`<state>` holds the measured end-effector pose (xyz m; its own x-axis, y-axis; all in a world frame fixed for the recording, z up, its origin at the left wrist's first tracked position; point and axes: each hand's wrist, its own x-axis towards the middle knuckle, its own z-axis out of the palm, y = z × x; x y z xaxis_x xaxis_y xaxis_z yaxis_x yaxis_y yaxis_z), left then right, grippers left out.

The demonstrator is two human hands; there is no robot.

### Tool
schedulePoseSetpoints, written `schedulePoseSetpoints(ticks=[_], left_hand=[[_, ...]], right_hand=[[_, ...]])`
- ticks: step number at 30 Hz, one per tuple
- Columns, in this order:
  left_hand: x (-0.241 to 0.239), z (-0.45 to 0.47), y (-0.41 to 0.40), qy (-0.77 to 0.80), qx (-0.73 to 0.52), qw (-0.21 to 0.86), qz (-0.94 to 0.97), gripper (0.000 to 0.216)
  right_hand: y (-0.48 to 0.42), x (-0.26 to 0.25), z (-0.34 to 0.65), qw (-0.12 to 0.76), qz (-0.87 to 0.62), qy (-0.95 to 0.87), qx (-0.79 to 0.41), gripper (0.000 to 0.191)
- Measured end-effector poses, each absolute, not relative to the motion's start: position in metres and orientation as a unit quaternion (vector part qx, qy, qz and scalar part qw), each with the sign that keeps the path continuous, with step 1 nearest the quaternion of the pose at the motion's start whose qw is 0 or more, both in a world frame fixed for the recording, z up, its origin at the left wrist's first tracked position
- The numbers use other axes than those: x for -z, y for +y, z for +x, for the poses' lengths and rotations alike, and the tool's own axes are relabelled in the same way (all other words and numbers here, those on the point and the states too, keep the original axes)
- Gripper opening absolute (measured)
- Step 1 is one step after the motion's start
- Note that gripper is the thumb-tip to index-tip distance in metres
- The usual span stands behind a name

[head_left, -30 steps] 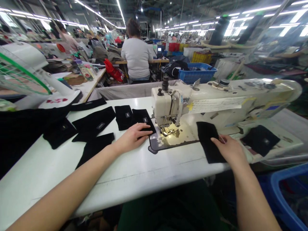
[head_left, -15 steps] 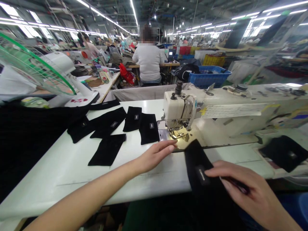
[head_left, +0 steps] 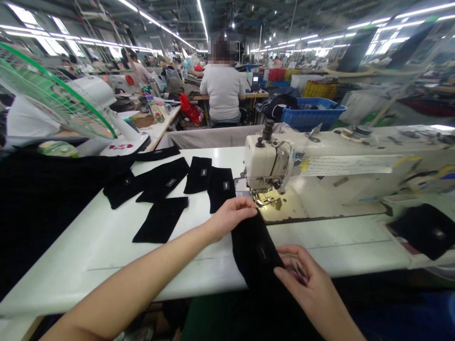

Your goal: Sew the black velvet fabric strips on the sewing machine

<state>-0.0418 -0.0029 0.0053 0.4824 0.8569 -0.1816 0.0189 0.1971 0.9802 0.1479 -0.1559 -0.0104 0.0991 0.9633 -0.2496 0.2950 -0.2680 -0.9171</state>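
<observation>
A black fabric piece [head_left: 254,250] with a small label lies lengthwise over the front edge of the white table [head_left: 106,246], just before the sewing machine [head_left: 270,163]. My left hand [head_left: 231,215] pinches its far end close to the presser foot. My right hand [head_left: 305,279] grips its near end, with a thin dark tool tucked between the fingers. Several more black labelled pieces [head_left: 167,182] are spread to the left of the machine head.
A green-rimmed fan [head_left: 53,94] and a heap of black cloth [head_left: 39,199] fill the left side. Another black piece [head_left: 424,229] rests at the right of the machine bed. A seated person [head_left: 223,90] works at a further table beside a blue basket [head_left: 313,113].
My right hand has carried the black piece from the right of the needle to the table's front edge. My left hand left the spread pieces and took hold of its far end.
</observation>
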Motion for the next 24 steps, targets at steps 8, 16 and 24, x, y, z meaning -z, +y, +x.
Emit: schedulePoseSetpoints(ticks=[8, 16, 24], left_hand=[[-0.005, -0.052, 0.029, 0.443, -0.261, 0.606, 0.607, 0.016], [-0.008, -0.042, 0.037, 0.456, -0.222, 0.498, 0.703, 0.008], [0.015, -0.031, 0.027, 0.426, -0.234, 0.079, 0.871, 0.005]], right_hand=[[-0.169, 0.023, 0.138, 0.319, -0.652, -0.508, -0.465, 0.040], [-0.175, 0.030, 0.130, 0.369, -0.660, -0.481, -0.442, 0.036], [-0.174, 0.033, 0.128, 0.378, -0.628, -0.582, -0.353, 0.014]])
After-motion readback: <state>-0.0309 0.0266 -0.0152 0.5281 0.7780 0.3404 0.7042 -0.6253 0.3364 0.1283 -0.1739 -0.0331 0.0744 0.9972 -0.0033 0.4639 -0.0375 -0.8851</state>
